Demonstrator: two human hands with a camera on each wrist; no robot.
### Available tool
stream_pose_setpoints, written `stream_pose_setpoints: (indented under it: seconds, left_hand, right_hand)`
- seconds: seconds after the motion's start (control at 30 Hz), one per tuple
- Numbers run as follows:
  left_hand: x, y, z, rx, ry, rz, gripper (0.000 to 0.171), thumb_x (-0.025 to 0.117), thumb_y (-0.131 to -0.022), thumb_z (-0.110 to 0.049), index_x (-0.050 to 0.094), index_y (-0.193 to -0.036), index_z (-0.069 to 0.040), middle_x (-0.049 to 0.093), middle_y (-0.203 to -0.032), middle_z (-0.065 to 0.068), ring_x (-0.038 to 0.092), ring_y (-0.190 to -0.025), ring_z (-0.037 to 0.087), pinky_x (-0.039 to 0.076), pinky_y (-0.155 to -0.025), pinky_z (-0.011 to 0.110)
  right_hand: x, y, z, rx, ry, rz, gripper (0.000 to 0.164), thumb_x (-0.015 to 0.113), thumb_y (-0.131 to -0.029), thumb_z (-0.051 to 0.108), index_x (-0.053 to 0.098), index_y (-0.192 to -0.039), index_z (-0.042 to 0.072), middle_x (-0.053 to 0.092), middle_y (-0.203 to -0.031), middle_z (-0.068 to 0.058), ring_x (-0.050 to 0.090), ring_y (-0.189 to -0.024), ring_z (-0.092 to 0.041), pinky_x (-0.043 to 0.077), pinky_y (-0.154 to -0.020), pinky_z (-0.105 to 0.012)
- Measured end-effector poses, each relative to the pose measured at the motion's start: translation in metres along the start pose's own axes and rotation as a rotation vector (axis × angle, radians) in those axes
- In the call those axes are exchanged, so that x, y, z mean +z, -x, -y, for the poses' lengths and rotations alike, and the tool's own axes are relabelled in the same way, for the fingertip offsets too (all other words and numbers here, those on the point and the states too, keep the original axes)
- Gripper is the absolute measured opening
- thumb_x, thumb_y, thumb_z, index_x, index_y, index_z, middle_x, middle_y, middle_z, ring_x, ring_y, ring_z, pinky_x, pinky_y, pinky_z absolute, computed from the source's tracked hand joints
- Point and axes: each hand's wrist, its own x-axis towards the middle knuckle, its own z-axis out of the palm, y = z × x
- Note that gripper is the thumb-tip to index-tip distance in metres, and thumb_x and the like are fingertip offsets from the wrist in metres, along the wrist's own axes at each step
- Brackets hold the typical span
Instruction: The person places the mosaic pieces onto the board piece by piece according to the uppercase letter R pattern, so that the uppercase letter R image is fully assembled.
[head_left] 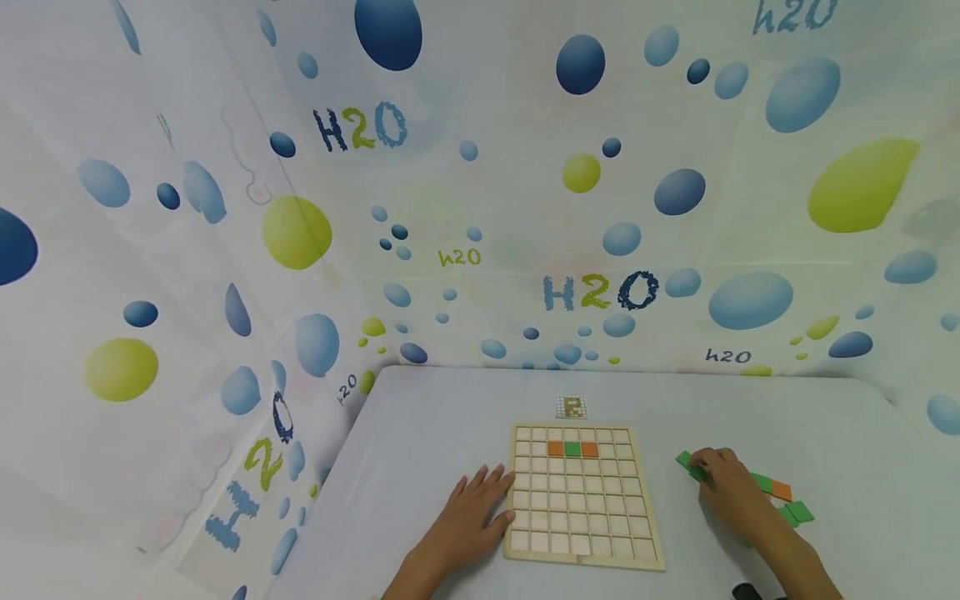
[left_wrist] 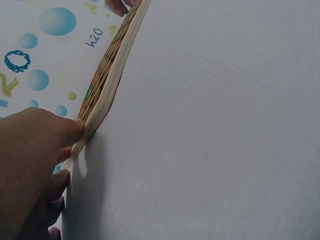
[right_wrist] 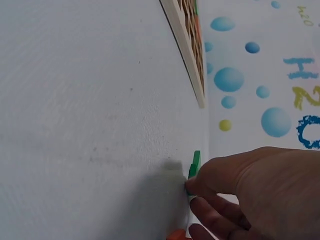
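A wooden grid board [head_left: 647, 500] lies on the table, with an orange tile [head_left: 555, 449], a green tile [head_left: 572, 449] and another orange tile [head_left: 589, 450] side by side in one upper row. Against the board's left edge rests my left hand [head_left: 474, 512], fingers spread; the left wrist view shows its thumb [left_wrist: 70, 131] touching the wooden rim [left_wrist: 112, 82]. To the right of the board, my right hand [head_left: 731, 492] pinches a green tile [right_wrist: 192, 171] low at the tabletop. A second green tile [right_wrist: 197, 157] lies against it, partly overlapping.
More loose tiles lie beside and behind the right hand, among them an orange one [head_left: 781, 491] and a green one [head_left: 801, 511]. A small patterned card [head_left: 572, 407] lies beyond the board. A dark object [head_left: 746, 592] shows at the bottom edge. Printed curtains [head_left: 480, 192] surround the table.
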Motion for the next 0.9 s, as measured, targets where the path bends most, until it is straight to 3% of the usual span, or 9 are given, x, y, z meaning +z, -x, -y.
stream_pose_setpoints:
  seconds: [0.13, 0.37, 0.63, 0.9]
  left_hand:
    - [-0.001, 0.001, 0.000, -0.007, -0.001, 0.003, 0.061, 0.050, -0.109, -0.049, 0.042, -0.163, -0.022, 0.040, -0.169, 0.008, 0.033, -0.157, 0.038, 0.025, -0.124, 0.067]
    - [-0.001, 0.001, -0.001, -0.011, 0.013, 0.002, 0.061, 0.050, -0.109, -0.048, 0.042, -0.163, -0.022, 0.040, -0.169, 0.008, 0.033, -0.158, 0.038, 0.024, -0.125, 0.067]
    - [-0.001, 0.001, -0.001, -0.017, 0.010, 0.007, 0.061, 0.049, -0.110, -0.049, 0.042, -0.163, -0.022, 0.039, -0.169, 0.007, 0.032, -0.158, 0.037, 0.023, -0.125, 0.066]
    - [-0.001, 0.001, -0.002, 0.003, 0.006, -0.008, 0.061, 0.049, -0.110, -0.049, 0.042, -0.163, -0.022, 0.040, -0.169, 0.009, 0.033, -0.157, 0.040, 0.024, -0.124, 0.069]
  right_hand:
    - [0.000, -0.002, 0.001, 0.046, -0.002, -0.005, 0.036, 0.071, -0.093, -0.001, 0.059, -0.127, -0.008, 0.059, -0.118, -0.029, 0.063, -0.106, -0.042, 0.056, -0.088, -0.059]
    - [0.007, -0.006, -0.003, 0.090, 0.028, -0.045, 0.026, 0.071, -0.097, 0.005, 0.061, -0.116, -0.011, 0.063, -0.104, -0.024, 0.062, -0.097, -0.039, 0.053, -0.082, -0.056]
    - [0.013, -0.011, -0.002, 0.053, -0.012, -0.006, 0.026, 0.072, -0.096, 0.007, 0.063, -0.118, -0.004, 0.063, -0.107, -0.020, 0.063, -0.099, -0.036, 0.053, -0.080, -0.056]
    - [0.016, -0.013, 0.008, 0.100, -0.081, 0.048, 0.033, 0.074, -0.098, 0.015, 0.063, -0.121, -0.005, 0.061, -0.111, -0.018, 0.060, -0.102, -0.030, 0.053, -0.087, -0.052]
